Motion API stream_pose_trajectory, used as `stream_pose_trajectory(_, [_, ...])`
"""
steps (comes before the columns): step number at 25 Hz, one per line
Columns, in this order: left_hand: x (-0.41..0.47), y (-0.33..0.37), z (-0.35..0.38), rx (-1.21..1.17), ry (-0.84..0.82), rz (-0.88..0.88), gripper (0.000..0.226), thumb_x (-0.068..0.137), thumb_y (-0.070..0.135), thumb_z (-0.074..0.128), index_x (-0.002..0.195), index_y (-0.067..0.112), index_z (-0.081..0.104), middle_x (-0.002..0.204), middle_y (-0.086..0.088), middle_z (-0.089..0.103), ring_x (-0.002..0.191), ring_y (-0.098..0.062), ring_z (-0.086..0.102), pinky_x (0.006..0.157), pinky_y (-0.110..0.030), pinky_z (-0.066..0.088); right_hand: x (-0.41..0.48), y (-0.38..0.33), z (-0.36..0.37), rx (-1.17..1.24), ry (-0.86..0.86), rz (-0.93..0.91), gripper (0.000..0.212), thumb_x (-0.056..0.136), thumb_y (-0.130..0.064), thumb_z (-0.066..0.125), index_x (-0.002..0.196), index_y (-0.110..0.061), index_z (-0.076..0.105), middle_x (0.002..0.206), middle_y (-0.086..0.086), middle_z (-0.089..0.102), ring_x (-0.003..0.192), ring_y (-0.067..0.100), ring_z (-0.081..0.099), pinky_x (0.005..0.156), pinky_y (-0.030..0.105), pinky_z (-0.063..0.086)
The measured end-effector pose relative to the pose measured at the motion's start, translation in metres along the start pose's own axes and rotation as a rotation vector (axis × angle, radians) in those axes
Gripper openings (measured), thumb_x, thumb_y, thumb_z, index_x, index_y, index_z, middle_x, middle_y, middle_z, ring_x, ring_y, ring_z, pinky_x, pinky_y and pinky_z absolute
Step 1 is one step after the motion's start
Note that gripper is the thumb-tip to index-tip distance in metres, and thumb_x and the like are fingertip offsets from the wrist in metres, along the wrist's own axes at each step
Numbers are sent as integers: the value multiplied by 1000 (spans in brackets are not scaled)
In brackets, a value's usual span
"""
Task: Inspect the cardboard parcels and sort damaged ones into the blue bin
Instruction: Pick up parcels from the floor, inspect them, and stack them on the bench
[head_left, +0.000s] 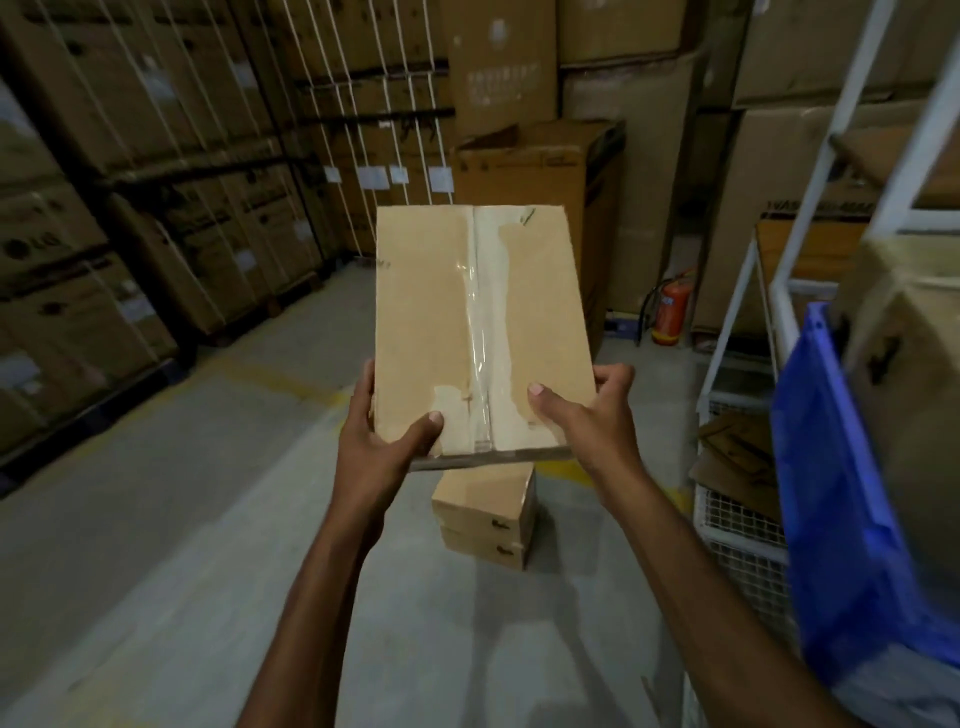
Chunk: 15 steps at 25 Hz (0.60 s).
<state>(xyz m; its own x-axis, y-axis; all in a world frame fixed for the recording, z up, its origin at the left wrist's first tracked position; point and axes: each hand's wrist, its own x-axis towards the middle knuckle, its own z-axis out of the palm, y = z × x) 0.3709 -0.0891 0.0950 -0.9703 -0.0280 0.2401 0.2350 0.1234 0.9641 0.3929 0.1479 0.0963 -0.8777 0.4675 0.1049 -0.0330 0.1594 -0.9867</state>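
- Out front, above the warehouse floor (182, 519): holding one flat parcel (426, 312) up for a look, taped face toward the camera.
- Gripping the near short edge with the left hand (384, 431), thumb curled over the top face, fingers wrapped out of sight underneath.
- Doing the same at the other near corner with the right hand (587, 410), thumb pressing down just beside the tape (480, 322).
- Pointing the long axis straight away from the body, far end tipped upward.
- Spotting pale, peeled-looking patches along that tape; possibly damage, hard to call for sure.
- Looking right and low for the blue bin (841, 467): just beside the right forearm, clearly nearer the right hand, so probably a swing rightward and down if rejected.
- Leaving two more parcels (485, 514) stacked on the floor, directly below the held one's near edge.
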Motion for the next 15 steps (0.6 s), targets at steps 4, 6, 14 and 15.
stream_pose_trajectory(4, [-69, 52, -3, 34, -47, 93, 88, 75, 44, 89, 152, 44, 45, 143, 8, 62, 127, -16, 63, 99, -39, 61, -74, -35, -60, -27, -23, -80, 78, 78, -43, 88, 132, -34, 33, 123, -12, 55, 117, 19, 60, 103, 46, 52])
stream_pose_trajectory(6, [-109, 80, -4, 10, -80, 146, 78, 82, 32, 89, 144, 49, 45, 139, 13, 60, 125, -9, 61, 90, -22, 60, -111, -46, -94, -15, 7, -92, 94, 68, -62, 86, 144, -42, 35, 137, -7, 50, 124, 19, 56, 107, 49, 50])
stream_pose_trajectory(14, [-244, 172, 38, -53, -147, 169, 89, 76, 52, 81, 148, 37, 32, 143, 9, 52, 121, -5, 58, 102, -32, 50, -264, -86, -230, -13, 72, -254, 80, 81, -28, 88, 143, -26, 37, 129, -16, 55, 110, -13, 57, 98, 29, 54])
stream_pose_trajectory(15, [-258, 182, 47, -50, -158, 196, 84, 78, 54, 81, 148, 40, 39, 142, 12, 55, 120, -4, 60, 99, -31, 53, -277, -88, -253, -17, 90, -260, 82, 80, -28, 89, 142, -29, 36, 132, -15, 52, 113, -10, 55, 97, 29, 52])
